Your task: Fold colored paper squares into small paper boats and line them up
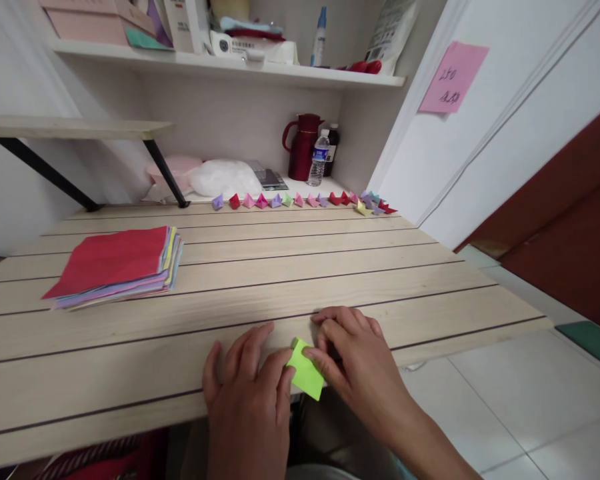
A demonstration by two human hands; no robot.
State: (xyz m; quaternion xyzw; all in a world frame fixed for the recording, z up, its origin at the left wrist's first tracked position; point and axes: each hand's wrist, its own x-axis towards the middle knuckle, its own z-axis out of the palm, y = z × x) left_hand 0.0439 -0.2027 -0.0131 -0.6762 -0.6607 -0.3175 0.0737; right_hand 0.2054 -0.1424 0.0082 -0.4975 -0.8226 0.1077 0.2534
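A small folded piece of bright green paper [308, 375] is between my two hands at the table's front edge. My left hand [253, 373] pinches its left side between thumb and index finger, while the other fingers spread over the wood. On the right side of the paper, the thumb of my right hand [353, 353] presses, with its index finger curled close by. The paper's lower tip points toward me, over the edge. Its underside is hidden.
A stack of coloured paper [115, 260], red on top, lies at the left. Several small folded paper pieces [276, 201] line the table's back edge. Behind them stand a dark red jug [303, 150] and a water bottle [319, 160]. A raised shelf [75, 127] stands back left.
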